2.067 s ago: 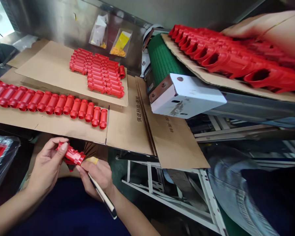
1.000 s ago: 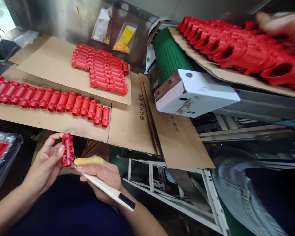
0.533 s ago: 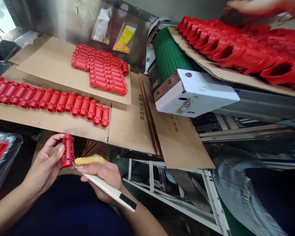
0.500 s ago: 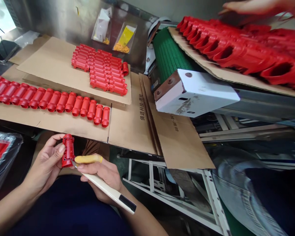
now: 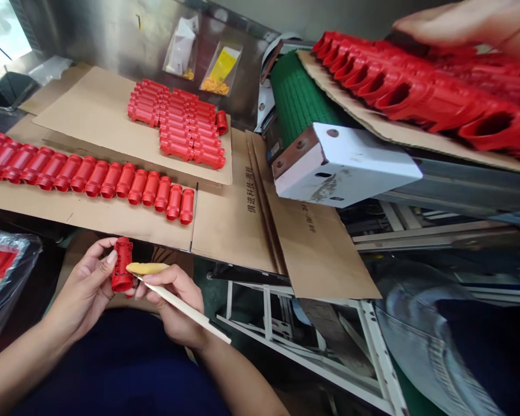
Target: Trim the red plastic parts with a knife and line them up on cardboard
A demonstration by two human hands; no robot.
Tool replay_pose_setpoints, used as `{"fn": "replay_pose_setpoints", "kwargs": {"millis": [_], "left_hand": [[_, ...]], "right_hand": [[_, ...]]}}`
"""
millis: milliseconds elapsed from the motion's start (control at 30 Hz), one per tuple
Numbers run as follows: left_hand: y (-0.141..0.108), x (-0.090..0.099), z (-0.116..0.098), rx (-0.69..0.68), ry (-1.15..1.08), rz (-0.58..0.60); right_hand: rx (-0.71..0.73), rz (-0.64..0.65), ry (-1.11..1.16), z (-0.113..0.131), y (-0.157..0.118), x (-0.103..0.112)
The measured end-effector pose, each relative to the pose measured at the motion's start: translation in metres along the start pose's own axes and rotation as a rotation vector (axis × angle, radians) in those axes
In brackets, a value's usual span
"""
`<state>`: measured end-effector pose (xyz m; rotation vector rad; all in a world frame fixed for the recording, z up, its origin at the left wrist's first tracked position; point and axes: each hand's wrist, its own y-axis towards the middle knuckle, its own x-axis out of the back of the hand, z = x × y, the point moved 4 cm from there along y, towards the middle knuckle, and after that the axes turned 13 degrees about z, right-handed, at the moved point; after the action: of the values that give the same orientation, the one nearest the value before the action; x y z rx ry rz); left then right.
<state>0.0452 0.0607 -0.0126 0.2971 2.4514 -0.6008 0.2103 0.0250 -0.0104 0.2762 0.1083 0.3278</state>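
Note:
My left hand (image 5: 89, 280) pinches a red plastic tube-shaped part (image 5: 122, 264) upright between thumb and fingers, its cut-out side facing me. In my right hand (image 5: 179, 303) is a slim knife with a cream handle (image 5: 190, 313), gripped near its front end. A yellow finger cot (image 5: 147, 268) covers the index finger of that hand. The knife's tip is at the lower right edge of the red part; my fingers partly hide the blade. Just beyond my hands, a long row of similar red parts (image 5: 111, 180) lies on cardboard.
More red parts (image 5: 177, 124) lie grouped on a cardboard sheet (image 5: 91, 92). At right, a green conveyor belt (image 5: 299, 92) with a white bracket (image 5: 342, 162) carries a board of red parts (image 5: 398, 92). Another person's hand (image 5: 450, 26) hovers over it. A plastic-lined box (image 5: 23, 248) stands left.
The red part has tilted slightly in my left hand. My right hand has shifted a little left and turned the knife, so the black end of its handle no longer shows.

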Motion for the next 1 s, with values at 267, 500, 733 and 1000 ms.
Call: {"fn": "replay_pose_setpoints", "kwargs": {"millis": [267, 500, 733, 1000], "left_hand": [[0.0, 0.002, -0.003, -0.06, 0.04, 0.001], [-0.002, 0.002, -0.003, -0.068, 0.026, -0.003], [-0.004, 0.007, -0.003, -0.035, 0.019, 0.069], [-0.005, 0.009, -0.004, 0.03, 0.013, 0.09]], "right_hand": [[0.126, 0.053, -0.201, 0.02, 0.003, 0.012], [0.263, 0.134, -0.43, 0.039, 0.005, 0.013], [0.215, 0.119, -0.401, 0.038, 0.003, 0.012], [0.237, 0.113, -0.346, 0.038, 0.002, 0.014]]}}
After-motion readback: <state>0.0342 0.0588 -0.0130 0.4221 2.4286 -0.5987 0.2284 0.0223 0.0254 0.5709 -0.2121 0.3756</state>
